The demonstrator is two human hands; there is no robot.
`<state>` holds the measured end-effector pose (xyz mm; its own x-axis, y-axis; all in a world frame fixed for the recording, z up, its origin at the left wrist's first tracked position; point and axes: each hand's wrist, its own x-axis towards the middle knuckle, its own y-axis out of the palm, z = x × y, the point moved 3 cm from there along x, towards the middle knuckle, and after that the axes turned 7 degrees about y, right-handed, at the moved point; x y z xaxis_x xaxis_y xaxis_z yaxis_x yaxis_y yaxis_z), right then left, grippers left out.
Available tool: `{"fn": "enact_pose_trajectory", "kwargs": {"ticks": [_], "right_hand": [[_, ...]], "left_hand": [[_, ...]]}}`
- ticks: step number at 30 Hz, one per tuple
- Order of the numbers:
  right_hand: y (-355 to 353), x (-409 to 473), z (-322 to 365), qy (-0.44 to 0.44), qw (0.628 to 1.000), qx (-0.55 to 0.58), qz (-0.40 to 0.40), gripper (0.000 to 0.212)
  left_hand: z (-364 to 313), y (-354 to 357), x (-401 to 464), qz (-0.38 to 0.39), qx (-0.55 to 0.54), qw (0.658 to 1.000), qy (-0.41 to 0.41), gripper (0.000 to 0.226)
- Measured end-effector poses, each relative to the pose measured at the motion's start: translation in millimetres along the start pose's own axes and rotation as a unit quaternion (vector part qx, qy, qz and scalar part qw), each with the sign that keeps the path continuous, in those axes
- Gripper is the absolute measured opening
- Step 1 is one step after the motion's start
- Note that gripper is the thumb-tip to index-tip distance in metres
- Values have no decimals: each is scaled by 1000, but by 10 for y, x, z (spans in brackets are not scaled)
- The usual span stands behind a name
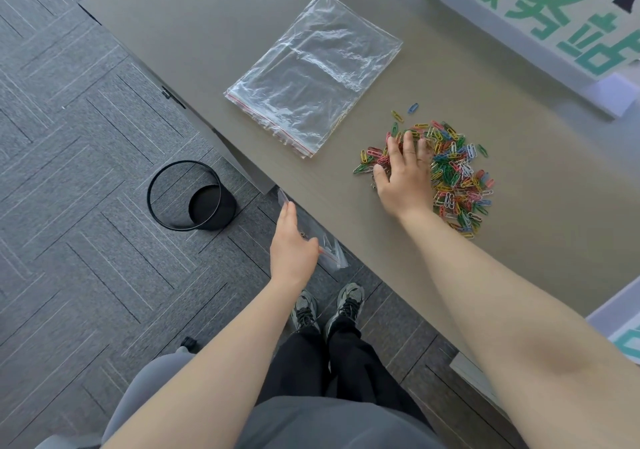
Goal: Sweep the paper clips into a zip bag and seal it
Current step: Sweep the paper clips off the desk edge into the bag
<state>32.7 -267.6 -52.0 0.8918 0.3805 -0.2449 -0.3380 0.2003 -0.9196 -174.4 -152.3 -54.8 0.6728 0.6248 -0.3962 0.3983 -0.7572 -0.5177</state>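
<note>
Grey-brown desk [346,16] with spare clear zip bags [313,71] stacked; multicoloured paper clips [453,178] mostly unswept beneath the flat, spread right hand [403,175], while the left hand [292,244] holds a small zip bag [329,251] at the desk edge, seemingly unsealed.

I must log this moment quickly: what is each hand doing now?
Left hand: holds a small clear bag at the table edge.
Right hand: open, fingers spread on the paper clips.
</note>
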Motion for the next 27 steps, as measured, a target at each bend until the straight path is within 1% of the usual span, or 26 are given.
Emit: {"fn": "enact_pose_trajectory", "kwargs": {"ticks": [4,8,13,17,21,23,25,27], "right_hand": [[105,-92,98,-54,999,-3,-5,59],[204,-234,238,-100,994,33,-7,55],[327,-424,361,-138,988,65,-10,52],[389,-577,423,-148,985,92,-12,50],[417,-758,526,-174,975,135,7,50],[372,-800,549,-170,969,179,6,52],[287,-785,475,-129,969,207,-23,54],[215,-772,340,-80,975,204,-46,56]], "left_hand": [[23,30,-11,-11,23,1000,7,82],[39,69,-52,-1,25,1000,5,82],[61,109,-74,7,40,999,4,80],[54,125,-74,7,37,999,-3,78],[14,132,-71,5,31,1000,2,79],[1,132,-68,5,31,1000,3,79],[2,132,-69,5,30,1000,1,80],[-1,132,-75,8,23,1000,-2,82]]}}
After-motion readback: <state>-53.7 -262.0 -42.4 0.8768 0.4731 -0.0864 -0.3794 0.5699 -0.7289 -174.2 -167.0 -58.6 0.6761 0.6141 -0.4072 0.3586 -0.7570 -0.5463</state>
